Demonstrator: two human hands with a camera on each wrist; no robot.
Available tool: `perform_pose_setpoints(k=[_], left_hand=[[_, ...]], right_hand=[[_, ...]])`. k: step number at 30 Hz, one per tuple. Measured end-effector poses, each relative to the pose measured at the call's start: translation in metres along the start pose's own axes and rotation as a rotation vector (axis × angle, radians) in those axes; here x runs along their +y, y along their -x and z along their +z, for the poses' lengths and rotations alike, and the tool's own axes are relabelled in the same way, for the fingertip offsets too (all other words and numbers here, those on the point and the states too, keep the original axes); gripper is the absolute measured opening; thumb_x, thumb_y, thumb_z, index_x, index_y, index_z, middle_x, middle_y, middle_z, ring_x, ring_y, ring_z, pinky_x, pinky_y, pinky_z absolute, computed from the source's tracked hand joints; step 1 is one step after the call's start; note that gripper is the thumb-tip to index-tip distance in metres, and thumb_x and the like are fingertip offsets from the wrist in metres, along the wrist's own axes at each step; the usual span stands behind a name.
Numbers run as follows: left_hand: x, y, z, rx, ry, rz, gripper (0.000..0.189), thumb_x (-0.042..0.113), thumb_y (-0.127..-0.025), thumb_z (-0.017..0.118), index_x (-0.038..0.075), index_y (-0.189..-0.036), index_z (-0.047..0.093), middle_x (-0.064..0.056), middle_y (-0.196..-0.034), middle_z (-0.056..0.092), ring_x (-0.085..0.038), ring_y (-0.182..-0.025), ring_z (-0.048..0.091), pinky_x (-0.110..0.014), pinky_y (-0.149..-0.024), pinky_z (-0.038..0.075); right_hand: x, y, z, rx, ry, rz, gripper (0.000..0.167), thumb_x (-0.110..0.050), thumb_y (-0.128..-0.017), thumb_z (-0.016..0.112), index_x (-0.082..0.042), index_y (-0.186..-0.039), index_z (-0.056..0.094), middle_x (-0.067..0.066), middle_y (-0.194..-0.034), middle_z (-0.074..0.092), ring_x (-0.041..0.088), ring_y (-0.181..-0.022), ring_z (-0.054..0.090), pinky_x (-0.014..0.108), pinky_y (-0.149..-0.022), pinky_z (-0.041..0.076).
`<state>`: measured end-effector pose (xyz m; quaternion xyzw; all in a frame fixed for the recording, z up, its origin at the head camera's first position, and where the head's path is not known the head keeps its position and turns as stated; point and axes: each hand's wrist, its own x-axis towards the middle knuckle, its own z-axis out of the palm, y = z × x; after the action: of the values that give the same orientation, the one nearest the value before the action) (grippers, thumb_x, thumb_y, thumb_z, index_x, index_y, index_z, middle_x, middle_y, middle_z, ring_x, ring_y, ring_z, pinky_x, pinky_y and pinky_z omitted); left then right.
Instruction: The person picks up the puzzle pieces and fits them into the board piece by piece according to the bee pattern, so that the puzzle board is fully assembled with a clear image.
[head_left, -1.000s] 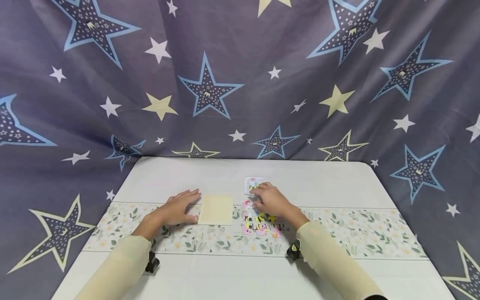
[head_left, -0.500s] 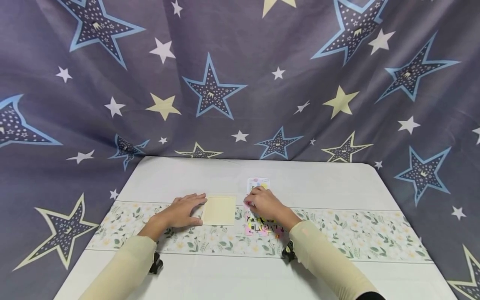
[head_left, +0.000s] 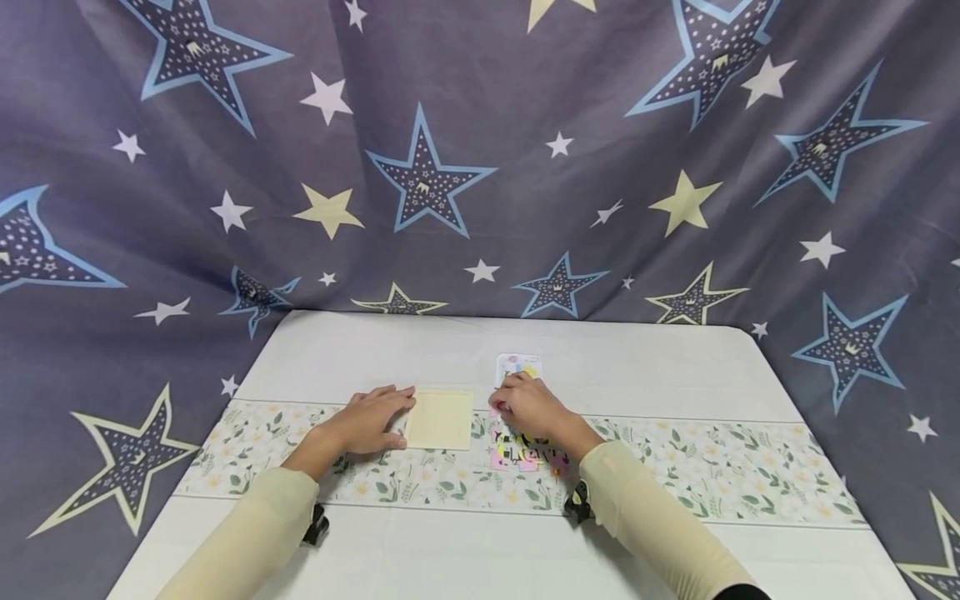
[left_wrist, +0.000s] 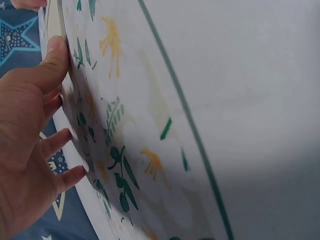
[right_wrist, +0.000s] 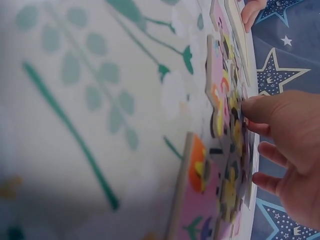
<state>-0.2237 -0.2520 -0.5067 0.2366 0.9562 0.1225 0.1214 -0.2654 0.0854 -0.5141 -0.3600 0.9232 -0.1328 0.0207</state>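
Note:
A cream square puzzle tray with a thin raised rim lies flat on the table. My left hand rests at its left side, fingers spread; in the left wrist view the thumb touches the tray's edge. Colourful jigsaw pieces, pink, yellow and black, lie together right of the tray. Over their far end, my right hand pinches a small pinkish piece between thumb and fingertips, mostly covered by the hand. In the right wrist view, thick-edged pieces lie close below the fingers.
A white-bordered picture card lies behind the pieces, partly covered by my right hand. The white table carries a floral band across its middle. A grey star-patterned curtain hangs along the back and sides.
My right hand has drawn back from the picture card onto the far pieces, and its fingertips have closed together. My left hand stays at the tray's side. The head view has shifted slightly.

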Motion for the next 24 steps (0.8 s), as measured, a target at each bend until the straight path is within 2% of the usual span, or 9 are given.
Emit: perform_pose_setpoints(k=[7, 13, 18, 24], left_hand=[[0.0, -0.001, -0.001, 0.008, 0.006, -0.001, 0.072, 0.046, -0.09, 0.075, 0.014, -0.15, 0.051, -0.005, -0.166, 0.035, -0.039, -0.152, 0.032, -0.068, -0.115, 0.031], [0.0, -0.001, -0.001, 0.023, -0.015, 0.007, 0.073, 0.048, -0.089, 0.075, 0.014, -0.149, 0.052, -0.005, -0.165, 0.037, -0.038, -0.151, 0.034, -0.068, -0.113, 0.033], [0.001, -0.002, 0.001, 0.024, -0.026, -0.003, 0.071, 0.048, -0.089, 0.075, 0.015, -0.148, 0.053, -0.003, -0.165, 0.037, -0.036, -0.152, 0.033, -0.066, -0.115, 0.033], [0.002, 0.001, 0.001, 0.043, -0.031, 0.019, 0.067, 0.046, -0.089, 0.076, 0.013, -0.144, 0.056, -0.006, -0.163, 0.041, -0.039, -0.15, 0.037, -0.068, -0.113, 0.035]], right_hand=[[0.002, -0.003, 0.003, -0.011, -0.003, 0.013, 0.02, -0.021, -0.098, 0.069, -0.022, -0.118, 0.073, 0.001, -0.118, 0.067, 0.024, -0.12, 0.057, 0.049, -0.095, 0.05], [0.0, -0.007, 0.003, 0.033, -0.011, 0.005, 0.023, -0.021, -0.098, 0.069, -0.02, -0.12, 0.073, 0.002, -0.115, 0.068, 0.024, -0.116, 0.058, 0.049, -0.095, 0.05], [-0.007, -0.012, 0.002, 0.073, -0.032, -0.028, 0.024, -0.02, -0.098, 0.069, -0.017, -0.121, 0.073, 0.004, -0.114, 0.069, 0.027, -0.118, 0.06, 0.051, -0.1, 0.05], [-0.021, -0.022, 0.009, 0.1, -0.012, -0.015, 0.025, -0.024, -0.098, 0.069, -0.02, -0.123, 0.072, 0.002, -0.118, 0.07, 0.025, -0.122, 0.059, 0.048, -0.105, 0.049]])
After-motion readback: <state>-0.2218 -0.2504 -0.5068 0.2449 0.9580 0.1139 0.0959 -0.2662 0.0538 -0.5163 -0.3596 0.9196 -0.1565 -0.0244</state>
